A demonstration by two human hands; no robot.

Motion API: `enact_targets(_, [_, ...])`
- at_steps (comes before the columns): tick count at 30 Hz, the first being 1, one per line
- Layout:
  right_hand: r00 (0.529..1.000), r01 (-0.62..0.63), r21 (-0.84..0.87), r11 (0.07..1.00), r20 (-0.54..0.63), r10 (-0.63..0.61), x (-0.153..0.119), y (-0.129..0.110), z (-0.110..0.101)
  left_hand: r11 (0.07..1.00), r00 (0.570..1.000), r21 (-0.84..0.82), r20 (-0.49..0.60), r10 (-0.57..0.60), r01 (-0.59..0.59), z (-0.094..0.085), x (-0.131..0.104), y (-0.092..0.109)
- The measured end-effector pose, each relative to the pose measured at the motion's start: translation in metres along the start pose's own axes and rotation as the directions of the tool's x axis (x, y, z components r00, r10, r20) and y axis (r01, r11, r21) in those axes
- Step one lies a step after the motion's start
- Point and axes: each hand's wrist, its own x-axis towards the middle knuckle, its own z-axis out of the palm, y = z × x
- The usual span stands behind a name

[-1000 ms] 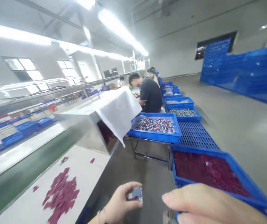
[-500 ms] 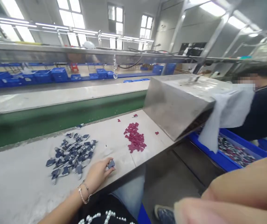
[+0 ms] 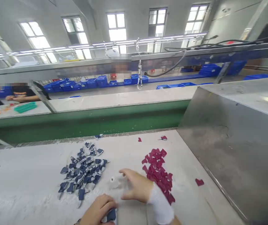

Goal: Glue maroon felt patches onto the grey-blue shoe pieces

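I have open table [image 3: 125, 154] between edges of navy pile [image 3: 85, 171] and maroon pile [image 3: 157, 167]; right hand [image 3: 138, 187] (off the table earlier) hovers there, fingers apart; left hand [image 3: 98, 210] pinches a navy piece [image 3: 111, 215].

Head camera: worn on the head — facing forward and down over bare left hand [image 3: 99, 208], bare right hand [image 3: 139, 186]
White worktop [image 3: 31, 168]: close, from above
Slanted grey metal housing [image 3: 236, 162]: near, right
Long green strip [image 3: 124, 117]: midway
Tall bright windows [image 3: 116, 34]: far — along the top
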Motion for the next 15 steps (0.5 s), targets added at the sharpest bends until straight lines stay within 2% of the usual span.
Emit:
enact_targets(3, [0.983,0.129,-0.008,0.992,0.129,-0.127,0.057,0.029,0.03,0.997,1.0,0.072,-0.01,0.009,-0.008,0.004,0.0,0.0])
enact_targets(5, [0.964,0.201,-0.018,0.979,0.181,-0.194,0.072,0.038,0.042,0.995,0.999,0.099,-0.035,-0.027,0.03,0.005,-0.001,0.007])
enact_targets(8, [0.947,0.26,-0.002,0.966,0.195,-0.254,0.076,0.047,0.051,0.964,0.981,0.207,-0.131,-0.14,0.165,0.005,-0.006,0.027])
enact_targets(10, [0.945,0.273,0.053,0.961,0.174,-0.278,0.076,0.056,0.051,0.897,0.937,0.311,-0.256,-0.239,0.313,0.001,-0.007,0.042])
enact_targets(12, [0.946,0.273,0.139,0.952,0.14,-0.292,0.074,0.067,0.044,0.802,0.858,0.354,-0.379,-0.347,0.481,-0.012,0.0,0.049])
enact_targets(14, [0.957,0.253,0.224,0.941,0.085,-0.278,0.072,0.081,0.029,0.738,0.794,0.34,-0.433,-0.427,0.582,-0.036,0.022,0.04])
enact_targets(15, [0.968,0.229,0.253,0.94,0.045,-0.248,0.071,0.088,0.017,0.712,0.764,0.328,-0.457,-0.455,0.621,-0.051,0.038,0.029])
